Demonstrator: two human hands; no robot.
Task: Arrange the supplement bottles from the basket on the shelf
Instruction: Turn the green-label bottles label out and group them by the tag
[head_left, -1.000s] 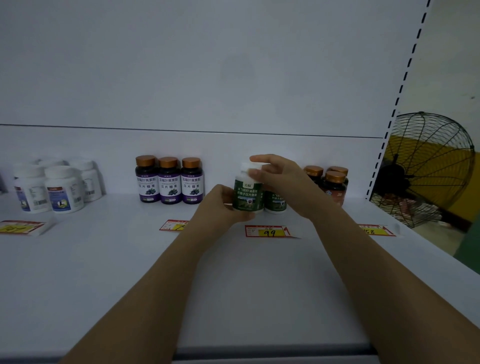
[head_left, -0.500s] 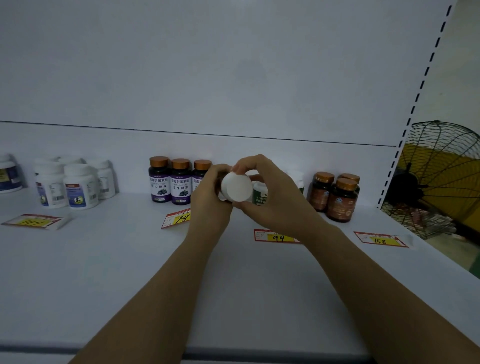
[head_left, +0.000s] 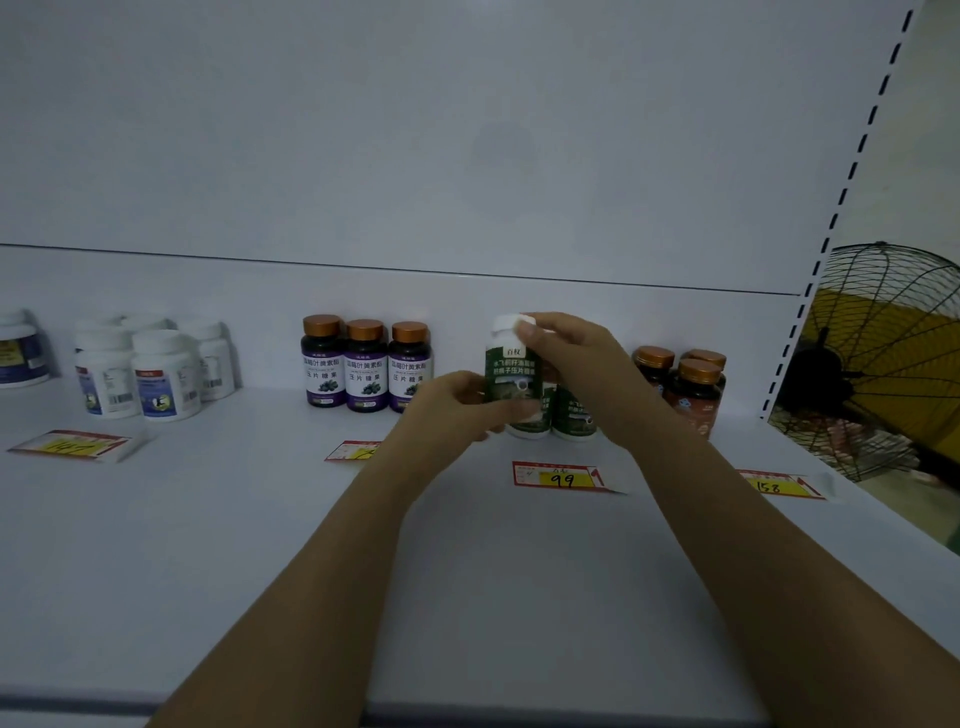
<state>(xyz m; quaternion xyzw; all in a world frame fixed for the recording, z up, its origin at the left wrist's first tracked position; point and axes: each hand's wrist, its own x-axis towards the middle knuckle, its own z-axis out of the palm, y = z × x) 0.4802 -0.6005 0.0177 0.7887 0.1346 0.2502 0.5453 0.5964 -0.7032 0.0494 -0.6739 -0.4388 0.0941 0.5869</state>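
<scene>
Both my hands hold one green-labelled supplement bottle (head_left: 511, 371) with a white cap, upright, just above the white shelf (head_left: 467, 571). My left hand (head_left: 457, 410) grips its lower body from the left. My right hand (head_left: 571, 364) has its fingers over the cap and its right side. Right behind and below it stand two more green bottles (head_left: 574, 415) on the shelf, partly hidden by my hands. The basket is not in view.
Three purple-labelled bottles with gold caps (head_left: 366, 366) stand to the left, several white bottles (head_left: 150, 369) farther left, brown bottles (head_left: 693, 387) to the right. Price tags lie in front, one reading 99 (head_left: 561, 475). A black fan (head_left: 893, 364) sits beyond the shelf's right end.
Half a second ago the bottle was tipped with its white cap toward me; now it is upright again with the label facing me, still in both hands.
</scene>
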